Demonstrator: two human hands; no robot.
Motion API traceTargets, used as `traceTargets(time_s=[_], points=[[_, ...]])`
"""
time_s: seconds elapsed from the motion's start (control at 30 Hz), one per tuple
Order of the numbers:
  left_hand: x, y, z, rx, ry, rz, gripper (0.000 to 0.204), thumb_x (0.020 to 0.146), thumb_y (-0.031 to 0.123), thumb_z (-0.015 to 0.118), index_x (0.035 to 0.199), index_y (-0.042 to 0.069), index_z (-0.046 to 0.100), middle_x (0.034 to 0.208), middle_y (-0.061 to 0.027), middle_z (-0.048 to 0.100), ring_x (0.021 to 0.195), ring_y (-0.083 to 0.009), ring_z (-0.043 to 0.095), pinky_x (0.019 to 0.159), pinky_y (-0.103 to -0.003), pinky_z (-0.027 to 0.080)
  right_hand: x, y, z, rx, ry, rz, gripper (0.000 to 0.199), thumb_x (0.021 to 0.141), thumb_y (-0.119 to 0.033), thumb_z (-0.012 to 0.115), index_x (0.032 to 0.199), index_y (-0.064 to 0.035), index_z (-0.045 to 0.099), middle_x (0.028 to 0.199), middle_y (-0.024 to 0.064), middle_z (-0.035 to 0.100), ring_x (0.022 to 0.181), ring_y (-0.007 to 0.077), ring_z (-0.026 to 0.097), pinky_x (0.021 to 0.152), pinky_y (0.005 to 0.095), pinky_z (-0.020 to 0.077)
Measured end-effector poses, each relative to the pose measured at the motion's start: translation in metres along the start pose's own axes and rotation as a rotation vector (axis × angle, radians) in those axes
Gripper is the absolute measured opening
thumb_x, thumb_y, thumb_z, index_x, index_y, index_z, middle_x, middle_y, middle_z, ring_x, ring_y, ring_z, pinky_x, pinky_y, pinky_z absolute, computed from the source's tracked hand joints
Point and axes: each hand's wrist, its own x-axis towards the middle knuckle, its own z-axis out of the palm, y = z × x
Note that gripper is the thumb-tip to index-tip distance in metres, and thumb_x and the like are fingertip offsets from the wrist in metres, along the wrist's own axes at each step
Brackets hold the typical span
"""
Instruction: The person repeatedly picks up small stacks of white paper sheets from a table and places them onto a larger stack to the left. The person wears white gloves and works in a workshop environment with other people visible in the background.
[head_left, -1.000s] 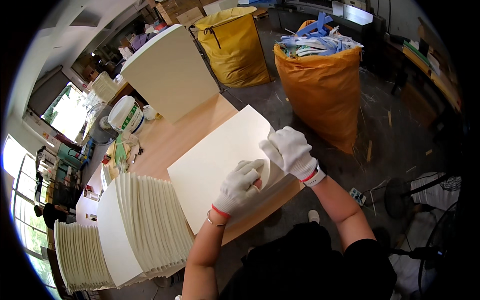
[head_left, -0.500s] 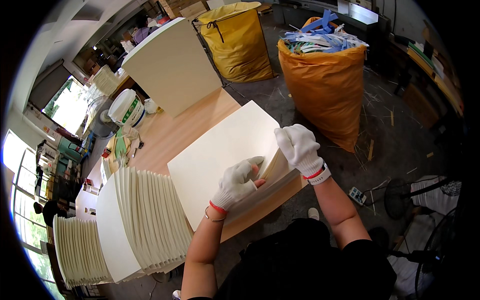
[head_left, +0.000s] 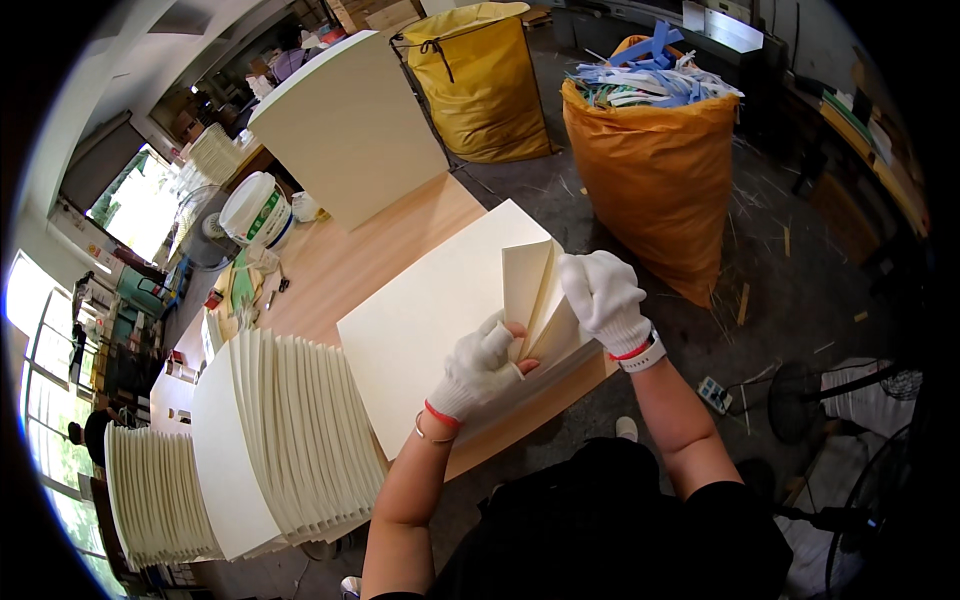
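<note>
A stack of large cream paper sheets (head_left: 430, 320) lies on the wooden table (head_left: 370, 255). Both my hands wear white knit gloves. My right hand (head_left: 603, 298) lifts the near right corner of a few sheets (head_left: 530, 290), curling it upward. My left hand (head_left: 478, 368) pinches into the lifted sheets from below, fingers between the layers at the corner.
A fanned pile of cream sheets (head_left: 275, 430) stands at my left, with another pile (head_left: 150, 495) behind it. A tall cream stack (head_left: 350, 130) and a white bucket (head_left: 255, 210) sit at the table's far end. An orange sack of scraps (head_left: 655, 160) and a yellow sack (head_left: 475, 85) stand on the floor.
The corner of the sheets has risen from nearly flat to curled upright. My right hand has moved up and right with it; my left hand now grips into the lifted layers.
</note>
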Motion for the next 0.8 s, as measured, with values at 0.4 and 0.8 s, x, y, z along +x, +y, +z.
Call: traceTargets(time_s=[0.4, 0.8], points=[[0.000, -0.018, 0.008, 0.014, 0.071, 0.190, 0.050, 0.086, 0.019, 0.083, 0.133, 0.014, 0.067, 0.119, -0.0138, 0.071, 0.082, -0.0336, 0.072, 0.074, -0.040, 0.058, 0.002, -0.003, -0.001, 0.025, 0.032, -0.060, 0.032, 0.088, -0.008, 0.067, 0.118, 0.0024, 0.063, 0.077, 0.0077, 0.059, 0.065, 0.0274, 0.060, 0.057, 0.0400, 0.0487], [0.000, -0.002, 0.002, 0.009, 0.143, 0.188, 0.035, 0.085, 0.012, 0.081, 0.118, 0.010, 0.068, 0.132, -0.0169, 0.068, 0.087, -0.0358, 0.073, 0.076, -0.040, 0.058, 0.004, -0.002, -0.006, 0.113, 0.033, -0.076, 0.034, 0.087, -0.008, 0.068, 0.118, 0.0039, 0.063, 0.078, 0.0092, 0.060, 0.067, 0.0273, 0.062, 0.058, 0.0400, 0.0492]])
